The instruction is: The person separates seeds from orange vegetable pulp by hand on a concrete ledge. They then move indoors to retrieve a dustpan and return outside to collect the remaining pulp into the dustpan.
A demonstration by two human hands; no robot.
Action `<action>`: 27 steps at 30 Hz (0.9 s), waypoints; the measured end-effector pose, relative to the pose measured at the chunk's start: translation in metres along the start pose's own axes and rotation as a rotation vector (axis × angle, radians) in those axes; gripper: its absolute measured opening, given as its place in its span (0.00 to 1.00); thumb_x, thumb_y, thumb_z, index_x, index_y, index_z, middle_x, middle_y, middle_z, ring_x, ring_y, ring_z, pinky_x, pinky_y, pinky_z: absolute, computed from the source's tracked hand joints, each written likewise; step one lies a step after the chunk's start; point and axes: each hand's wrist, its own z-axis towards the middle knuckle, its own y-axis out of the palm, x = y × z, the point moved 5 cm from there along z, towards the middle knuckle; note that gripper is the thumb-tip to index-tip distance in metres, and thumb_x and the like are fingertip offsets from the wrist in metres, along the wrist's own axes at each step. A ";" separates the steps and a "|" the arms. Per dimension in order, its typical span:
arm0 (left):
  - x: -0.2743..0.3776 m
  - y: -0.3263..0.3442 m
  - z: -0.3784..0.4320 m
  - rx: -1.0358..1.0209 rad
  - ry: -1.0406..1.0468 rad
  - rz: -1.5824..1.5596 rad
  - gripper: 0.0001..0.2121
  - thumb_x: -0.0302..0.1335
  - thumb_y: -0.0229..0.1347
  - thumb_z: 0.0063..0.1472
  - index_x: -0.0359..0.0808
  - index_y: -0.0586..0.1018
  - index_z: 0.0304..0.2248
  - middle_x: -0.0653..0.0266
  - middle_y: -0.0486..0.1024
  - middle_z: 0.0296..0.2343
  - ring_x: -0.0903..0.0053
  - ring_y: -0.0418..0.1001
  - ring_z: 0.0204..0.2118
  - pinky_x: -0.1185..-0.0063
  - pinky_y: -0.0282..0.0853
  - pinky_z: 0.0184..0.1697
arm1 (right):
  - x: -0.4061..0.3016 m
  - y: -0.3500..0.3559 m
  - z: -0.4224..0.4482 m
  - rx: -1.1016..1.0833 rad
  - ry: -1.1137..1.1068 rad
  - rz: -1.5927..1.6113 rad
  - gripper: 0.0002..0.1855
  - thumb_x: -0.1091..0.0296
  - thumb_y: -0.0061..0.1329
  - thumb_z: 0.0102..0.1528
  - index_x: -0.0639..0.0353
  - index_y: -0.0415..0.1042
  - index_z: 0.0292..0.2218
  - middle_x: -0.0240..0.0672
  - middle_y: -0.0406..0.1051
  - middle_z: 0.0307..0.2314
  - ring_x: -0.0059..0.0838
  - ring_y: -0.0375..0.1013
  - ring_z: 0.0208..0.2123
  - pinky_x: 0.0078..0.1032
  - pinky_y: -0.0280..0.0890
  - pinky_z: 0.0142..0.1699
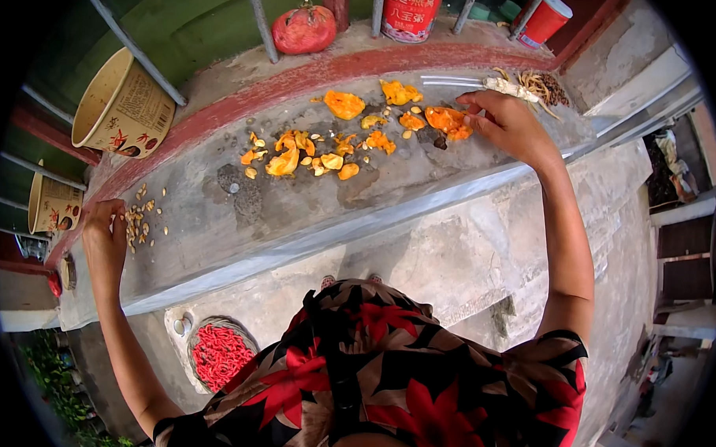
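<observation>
My right hand [506, 125] reaches over the concrete ledge [216, 218]. Its thumb and fingers close on the right end of a ragged orange piece of fruit flesh [445, 121], apparently pumpkin. More orange scraps [283, 160] lie in the middle of the ledge, with pale seeds among them. At the far left, my left hand [105, 223] is bent with its fingertips beside a scatter of flat pale seeds [138, 219]. Whether it pinches a seed is hidden. A pronged tool with a wrapped handle [507, 88] lies just beyond my right hand.
Metal bars [136, 44] line the sill behind. Along it stand paper tubs [125, 112], a pomegranate-like red fruit [305, 29], a red can [409, 15] and another red container [545, 20]. Dried stalks [543, 88] lie at right. Below sits a basket of red chillies [220, 354].
</observation>
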 end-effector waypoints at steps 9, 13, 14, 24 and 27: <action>0.104 0.029 0.022 -0.258 0.007 -0.371 0.16 0.21 0.54 0.47 0.29 0.71 0.38 0.55 0.71 0.31 0.72 0.69 0.22 0.79 0.65 0.26 | -0.028 0.032 0.016 -0.066 -0.122 -0.002 0.18 0.71 0.44 0.47 0.63 0.65 0.42 0.40 0.68 0.28 0.27 0.65 0.27 0.22 0.61 0.33; 0.130 0.035 0.030 -0.303 0.125 -0.413 0.19 0.23 0.56 0.45 0.29 0.70 0.39 0.53 0.70 0.33 0.67 0.70 0.25 0.77 0.66 0.28 | -0.058 0.042 0.026 -0.159 -0.136 0.450 0.18 0.71 0.43 0.48 0.64 0.64 0.43 0.38 0.69 0.28 0.23 0.67 0.29 0.21 0.62 0.34; 0.134 0.038 0.032 -0.338 0.113 -0.433 0.19 0.25 0.56 0.45 0.29 0.70 0.39 0.52 0.70 0.34 0.63 0.70 0.28 0.75 0.66 0.31 | -0.059 0.039 0.028 -0.156 -0.101 0.441 0.18 0.71 0.43 0.48 0.64 0.64 0.42 0.38 0.69 0.29 0.22 0.67 0.30 0.21 0.62 0.35; 0.168 0.059 0.051 -0.369 0.241 -0.397 0.18 0.23 0.53 0.46 0.28 0.70 0.39 0.50 0.69 0.31 0.57 0.68 0.32 0.70 0.64 0.35 | -0.019 0.038 0.052 0.016 -0.180 0.030 0.16 0.70 0.41 0.49 0.66 0.65 0.40 0.45 0.69 0.27 0.34 0.68 0.28 0.26 0.61 0.34; 0.179 0.066 0.057 -0.368 0.293 -0.427 0.17 0.21 0.51 0.46 0.28 0.70 0.39 0.49 0.69 0.29 0.57 0.68 0.31 0.70 0.63 0.36 | -0.034 0.051 0.061 -0.037 -0.222 0.146 0.15 0.71 0.41 0.49 0.66 0.65 0.40 0.42 0.69 0.25 0.28 0.67 0.27 0.23 0.61 0.33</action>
